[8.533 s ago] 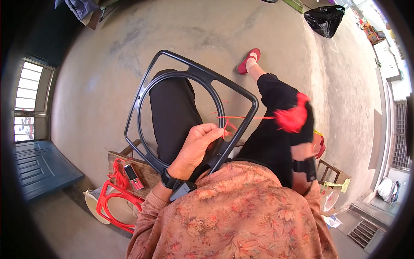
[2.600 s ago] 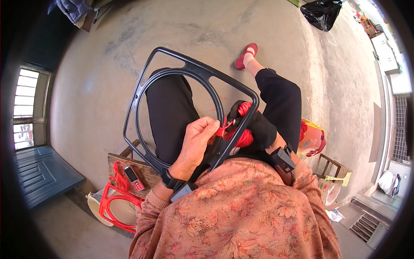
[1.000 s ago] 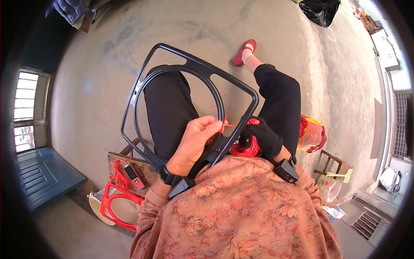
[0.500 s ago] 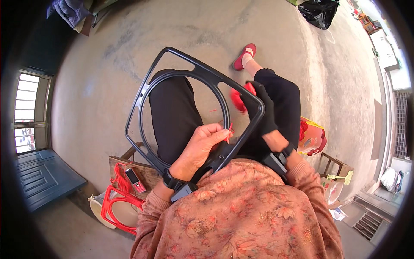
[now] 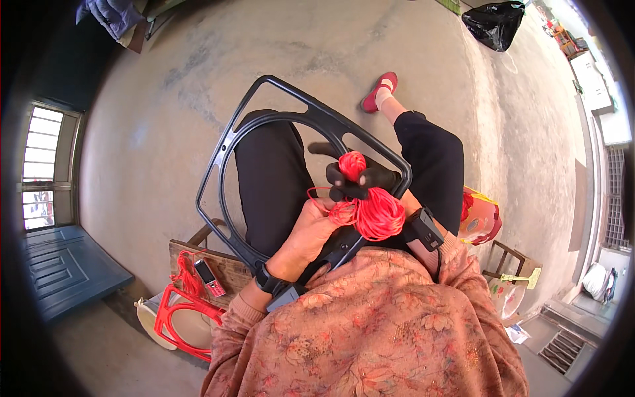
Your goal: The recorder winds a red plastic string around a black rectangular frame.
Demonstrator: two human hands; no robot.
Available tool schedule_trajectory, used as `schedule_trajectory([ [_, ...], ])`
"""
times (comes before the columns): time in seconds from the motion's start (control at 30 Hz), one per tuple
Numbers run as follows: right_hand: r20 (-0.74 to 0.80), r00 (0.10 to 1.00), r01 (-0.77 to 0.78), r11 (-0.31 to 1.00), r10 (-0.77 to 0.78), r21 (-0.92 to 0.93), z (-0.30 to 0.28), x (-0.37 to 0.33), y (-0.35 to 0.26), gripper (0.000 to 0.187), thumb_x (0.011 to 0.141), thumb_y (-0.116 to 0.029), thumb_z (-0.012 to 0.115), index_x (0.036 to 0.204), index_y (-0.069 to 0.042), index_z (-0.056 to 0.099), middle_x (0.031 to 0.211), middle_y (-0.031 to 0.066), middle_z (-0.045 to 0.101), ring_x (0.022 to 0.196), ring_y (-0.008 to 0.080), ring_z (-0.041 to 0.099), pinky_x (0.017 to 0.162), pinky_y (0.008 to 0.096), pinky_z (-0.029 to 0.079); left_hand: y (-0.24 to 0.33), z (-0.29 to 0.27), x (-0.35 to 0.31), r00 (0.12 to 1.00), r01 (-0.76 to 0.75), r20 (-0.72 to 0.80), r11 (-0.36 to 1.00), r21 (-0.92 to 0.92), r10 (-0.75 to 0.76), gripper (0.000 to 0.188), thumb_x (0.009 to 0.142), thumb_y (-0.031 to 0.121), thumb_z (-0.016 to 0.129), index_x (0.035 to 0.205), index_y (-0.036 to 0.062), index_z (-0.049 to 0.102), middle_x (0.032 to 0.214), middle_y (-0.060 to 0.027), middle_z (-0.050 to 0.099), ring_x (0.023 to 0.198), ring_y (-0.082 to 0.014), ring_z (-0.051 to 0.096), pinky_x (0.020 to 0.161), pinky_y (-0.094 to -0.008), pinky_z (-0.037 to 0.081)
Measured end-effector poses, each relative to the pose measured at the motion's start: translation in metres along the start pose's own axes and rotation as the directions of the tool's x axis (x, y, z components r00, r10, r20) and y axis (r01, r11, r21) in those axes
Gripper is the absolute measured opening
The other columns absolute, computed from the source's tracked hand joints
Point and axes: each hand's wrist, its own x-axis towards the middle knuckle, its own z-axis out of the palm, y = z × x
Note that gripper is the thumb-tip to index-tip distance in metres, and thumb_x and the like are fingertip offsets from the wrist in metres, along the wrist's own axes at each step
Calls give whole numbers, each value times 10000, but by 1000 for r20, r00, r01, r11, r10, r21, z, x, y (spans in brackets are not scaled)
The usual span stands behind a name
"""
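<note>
A black plastic frame point(image 5: 325, 119) with a large round opening rests tilted across my lap. My bare left hand point(image 5: 305, 231) is at the ring's lower right side, its thumb and fingers pinching strands of red cord. My right hand point(image 5: 374, 175), in a black glove with bare fingertips, is at the frame's right side. Its fingers curl round the middle of a bundle of red cord point(image 5: 381, 215), whose looped ends bulge out above and below; one finger stretches over the opening. The bundle's lower loops cover part of the frame's right bar.
On my left, a wooden bench point(image 5: 185, 246) carries a mobile phone point(image 5: 210, 278) and loose red cord point(image 5: 190, 274). A red frame point(image 5: 165, 317) lies over a pale bucket point(image 5: 147, 319) beside it. A red and yellow bag point(image 5: 481, 217) stands right of my leg.
My right hand has swung left and nearer, bringing the red cord bundle from behind the frame's right side to beside my left hand. The frame has barely moved.
</note>
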Motion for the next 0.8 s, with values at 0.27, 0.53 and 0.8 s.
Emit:
schedule_trajectory([
  [0.27,-644,704,341,938,-301,-65,-37,-67,-8,306,909,-225,571,1115,0,559,1041,131,613,941,235,604,875,358,490,18,3,-3,994,60,-96,998,26,-57,148,907,139,619,807,34,644,774,-24,657,658,-47,597,576,-167,468],
  [0.53,-563,731,449,893,-385,-28,12,-163,-49,291,900,-166,588,1142,-14,535,769,-19,498,664,59,488,590,227,417,10,-6,0,992,43,-123,998,35,-38,131,912,137,610,831,36,624,744,1,628,631,-35,576,558,-159,458],
  [0.8,-640,660,287,919,-394,-269,13,-210,-57,289,896,-165,599,1135,-12,542,810,-2,537,696,60,515,621,229,440,23,11,-2,987,51,-153,999,-14,-52,85,910,137,612,910,56,584,764,29,595,636,-21,570,557,-153,470],
])
